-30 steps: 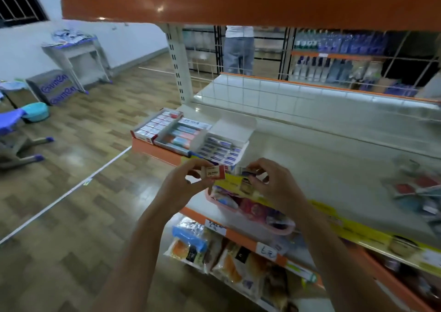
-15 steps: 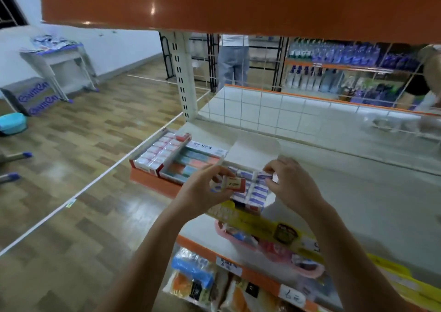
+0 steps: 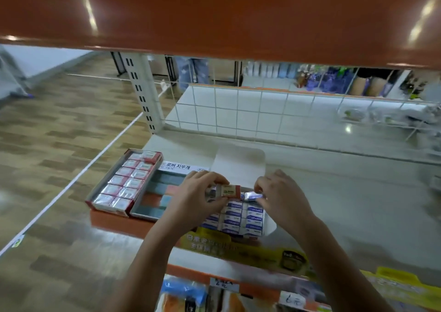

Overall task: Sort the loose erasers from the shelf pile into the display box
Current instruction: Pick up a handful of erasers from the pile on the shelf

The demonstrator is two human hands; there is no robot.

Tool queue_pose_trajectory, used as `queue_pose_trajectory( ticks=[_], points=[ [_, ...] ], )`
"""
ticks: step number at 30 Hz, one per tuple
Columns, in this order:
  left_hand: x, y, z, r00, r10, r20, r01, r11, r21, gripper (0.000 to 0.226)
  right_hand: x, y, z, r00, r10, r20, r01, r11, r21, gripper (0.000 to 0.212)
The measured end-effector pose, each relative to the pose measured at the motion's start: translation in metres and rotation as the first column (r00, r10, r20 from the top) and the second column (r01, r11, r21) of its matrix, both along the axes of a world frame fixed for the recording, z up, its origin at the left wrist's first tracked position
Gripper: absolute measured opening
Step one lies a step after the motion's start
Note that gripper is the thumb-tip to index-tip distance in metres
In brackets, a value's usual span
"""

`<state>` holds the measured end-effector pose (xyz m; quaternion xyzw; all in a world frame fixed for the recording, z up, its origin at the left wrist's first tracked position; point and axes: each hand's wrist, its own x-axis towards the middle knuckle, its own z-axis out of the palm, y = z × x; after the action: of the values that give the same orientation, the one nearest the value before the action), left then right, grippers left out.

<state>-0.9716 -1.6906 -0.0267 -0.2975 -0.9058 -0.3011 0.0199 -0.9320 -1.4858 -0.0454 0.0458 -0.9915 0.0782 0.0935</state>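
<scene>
Placing step: left hand (image 3: 198,194) pinches a red eraser (image 3: 230,190), right hand (image 3: 278,193) pinches a blue one (image 3: 253,195) over the display box (image 3: 241,218); next, seat the blue at twelve o'clock.

We look from head height forward and down, close over the shelf (image 3: 334,204), under an orange shelf (image 3: 214,13).
</scene>
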Motion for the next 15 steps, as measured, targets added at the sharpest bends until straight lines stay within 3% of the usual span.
queue_pose_trajectory(
  ticks=[15],
  points=[
    [-0.031,-0.041,0.0,0.987,-0.158,0.002,0.158,0.986,0.051,0.029,0.003,-0.021,-0.001,0.977,-0.206,0.05,0.195,0.967,0.166,0.009]
  ],
)
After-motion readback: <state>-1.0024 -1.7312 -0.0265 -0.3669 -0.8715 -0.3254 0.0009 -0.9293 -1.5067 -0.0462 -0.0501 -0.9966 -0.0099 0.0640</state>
